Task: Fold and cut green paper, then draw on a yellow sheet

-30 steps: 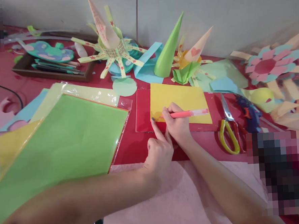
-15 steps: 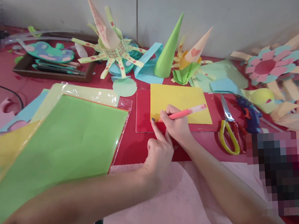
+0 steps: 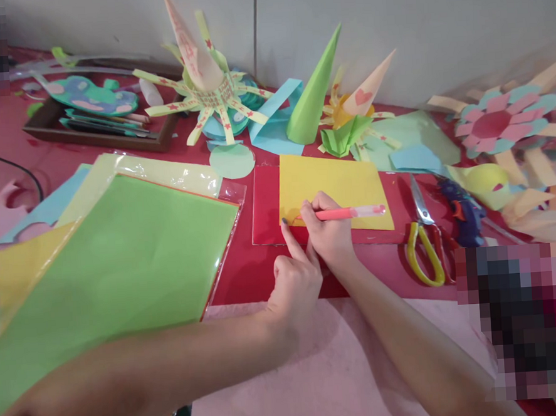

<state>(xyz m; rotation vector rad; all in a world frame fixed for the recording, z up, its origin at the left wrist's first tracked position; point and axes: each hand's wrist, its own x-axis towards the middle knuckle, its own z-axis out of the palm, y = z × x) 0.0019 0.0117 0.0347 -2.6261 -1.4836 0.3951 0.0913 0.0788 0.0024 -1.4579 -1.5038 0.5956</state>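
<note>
My right hand [image 3: 329,233] is closed around a pink pen [image 3: 342,213], whose tip end points left over the lower left part of a yellow sheet [image 3: 333,179]. Small orange marks show near that corner. My left hand [image 3: 296,279] presses a stretched fingertip on the sheet's lower left corner, its other fingers partly curled and holding nothing. Under the yellow sheet lies a red rectangular piece [image 3: 266,205], showing at the left and along the bottom edge.
Green paper in a clear sleeve [image 3: 153,253] lies left. Scissors with yellow and red handles [image 3: 424,249] and a dark blue tool [image 3: 464,212] lie right. Behind stand a green cone [image 3: 310,115], paper crafts and a brown tray [image 3: 99,140].
My right hand has shifted slightly to the right, and the pen now lies closer to level. My left hand stays on the corner.
</note>
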